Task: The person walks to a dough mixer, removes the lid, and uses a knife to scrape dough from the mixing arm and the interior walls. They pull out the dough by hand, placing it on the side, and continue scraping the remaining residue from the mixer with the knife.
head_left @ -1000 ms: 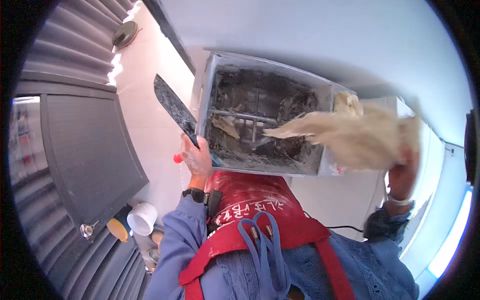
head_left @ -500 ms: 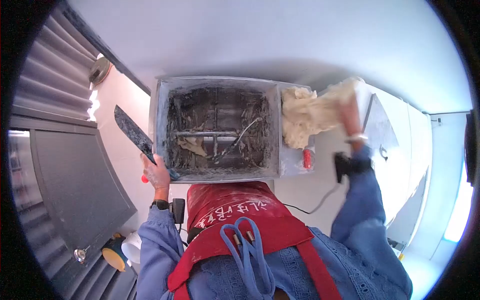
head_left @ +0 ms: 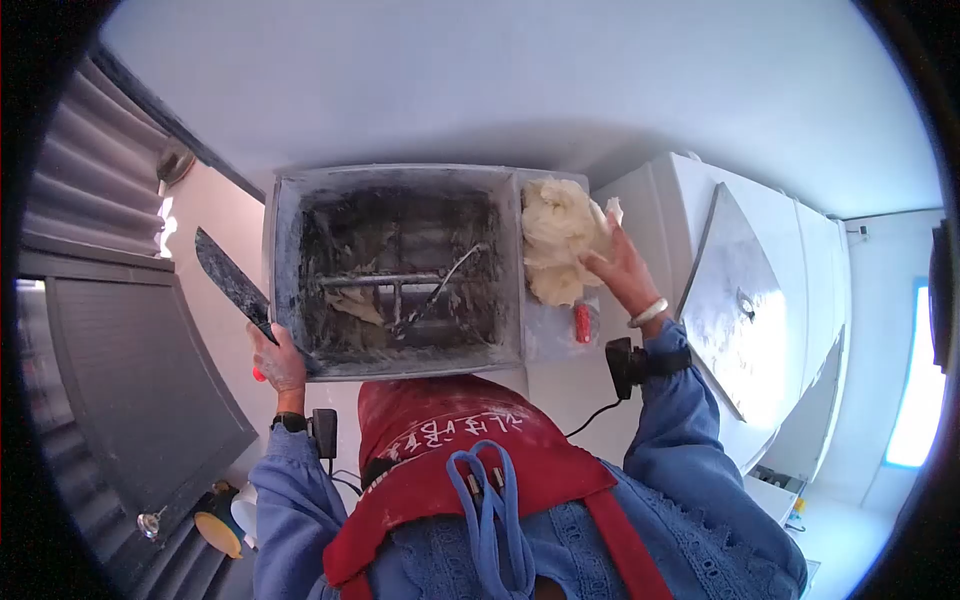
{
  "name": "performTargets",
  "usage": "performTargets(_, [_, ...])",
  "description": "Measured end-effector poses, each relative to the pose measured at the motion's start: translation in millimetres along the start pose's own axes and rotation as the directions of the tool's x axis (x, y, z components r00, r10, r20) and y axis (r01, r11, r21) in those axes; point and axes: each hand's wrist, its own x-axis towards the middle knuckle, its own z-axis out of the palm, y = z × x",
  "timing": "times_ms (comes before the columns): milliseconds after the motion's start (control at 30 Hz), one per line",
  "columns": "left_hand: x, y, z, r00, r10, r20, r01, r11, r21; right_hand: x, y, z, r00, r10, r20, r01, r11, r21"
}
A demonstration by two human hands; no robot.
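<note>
My left hand [head_left: 278, 362] is wrapped round the handle of a large dark-bladed knife [head_left: 232, 280], whose blade points up and left beside a metal mixing tub [head_left: 520, 290]. My right hand [head_left: 622, 268] is at the right side of a pale dough mass [head_left: 560, 235], fingers spread, thumb against the dough. The dough sits on the flat top at the tub's right. Inside the tub are crossing metal bars [head_left: 385, 279] and a small scrap of dough [head_left: 355, 303].
A red object [head_left: 583, 323] lies just below the dough. At the right stands a white cabinet [head_left: 655, 200] with a dusty metal panel [head_left: 735, 300] on it. A grey cabinet door [head_left: 145, 370] is at the left, with a yellow round item [head_left: 217, 535] below.
The stretched right part of the dough has come in to the main mass, and my right hand has moved left and down. The whole view has shifted a little; my left hand still holds the knife.
</note>
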Motion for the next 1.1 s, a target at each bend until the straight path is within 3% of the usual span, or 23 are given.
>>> performTargets(33, [0,7,-3,0.996,-0.073,0.060,0.074,0.997,-0.024,-3,-2,-6,0.999,0.007,0.042,-0.023,0.921,0.388])
performTargets(67, [1,6,0,0.996,-0.069,0.059,0.071,0.997,-0.027,-5,-5,-13,0.997,-0.006,0.080,-0.054,0.697,0.715])
performTargets(100, [1,1,3,1.000,-0.020,0.017,0.020,0.999,-0.038,-9,-14,-20,0.997,-0.004,0.072,-0.049,0.697,0.716])
performTargets(167, [2,-11,8,0.999,0.036,-0.027,-0.037,0.998,-0.053,-13,-33,-28,0.987,0.132,0.088,-0.113,0.194,0.974])
performTargets(233, [2,-22,10,0.978,0.193,-0.086,-0.193,0.981,0.001,-13,-29,-23,0.983,0.162,0.092,-0.120,0.172,0.978])
performTargets(367, [-23,33,-21,0.975,0.208,-0.078,-0.213,0.974,-0.071,-9,-33,-15,0.968,0.242,0.065,-0.092,0.101,0.991])
performTargets(400, [-29,50,-27,0.946,0.318,0.070,-0.301,0.936,-0.182,-9,-32,-13,0.968,0.242,0.065,-0.092,0.101,0.991])
performTargets(433, [-35,69,-32,0.878,0.434,0.201,-0.366,0.880,-0.302,-8,-31,-10,0.973,0.222,0.067,-0.082,0.060,0.995])
performTargets(500, [-52,115,-38,0.717,0.554,0.423,-0.421,0.828,-0.371,-9,-36,-8,0.977,0.203,0.062,-0.066,0.011,0.998])
performTargets(567, [-72,143,-24,0.578,0.695,0.429,-0.491,0.715,-0.498,-11,-47,-13,0.967,0.235,0.100,-0.106,0.011,0.994])
performTargets(600, [-79,161,-23,0.555,0.692,0.462,-0.411,0.711,-0.571,-11,-48,-13,0.967,0.235,0.095,-0.100,0.011,0.995])
performTargets(667, [-85,191,-22,0.526,0.691,0.495,-0.321,0.701,-0.637,-11,-49,-13,0.955,0.228,0.188,-0.154,-0.160,0.975])
performTargets(733, [-88,210,-18,0.428,0.671,0.605,-0.267,0.734,-0.625,-8,-23,9,0.965,0.231,0.123,-0.105,-0.088,0.991])
performTargets(767, [-94,213,-10,0.430,0.671,0.604,-0.267,0.734,-0.625,-5,-23,12,0.972,0.228,0.057,-0.055,-0.017,0.998])
performTargets(833, [-106,215,11,0.431,0.812,0.393,-0.417,0.565,-0.711,-9,-46,2,0.966,0.252,0.053,-0.048,-0.025,0.999])
performTargets(900, [-111,225,16,0.440,0.810,0.388,-0.377,0.559,-0.739,-10,-53,0,0.959,0.280,0.051,-0.043,-0.033,0.999])
performTargets(967, [-117,224,32,0.438,0.739,0.512,-0.295,0.657,-0.694,-8,-45,8,0.943,0.332,0.012,-0.005,-0.021,1.000])
performTargets(1100, [-127,220,61,0.493,0.745,0.449,-0.277,0.624,-0.731,-16,-55,3,0.928,0.365,0.071,-0.050,-0.065,0.997])
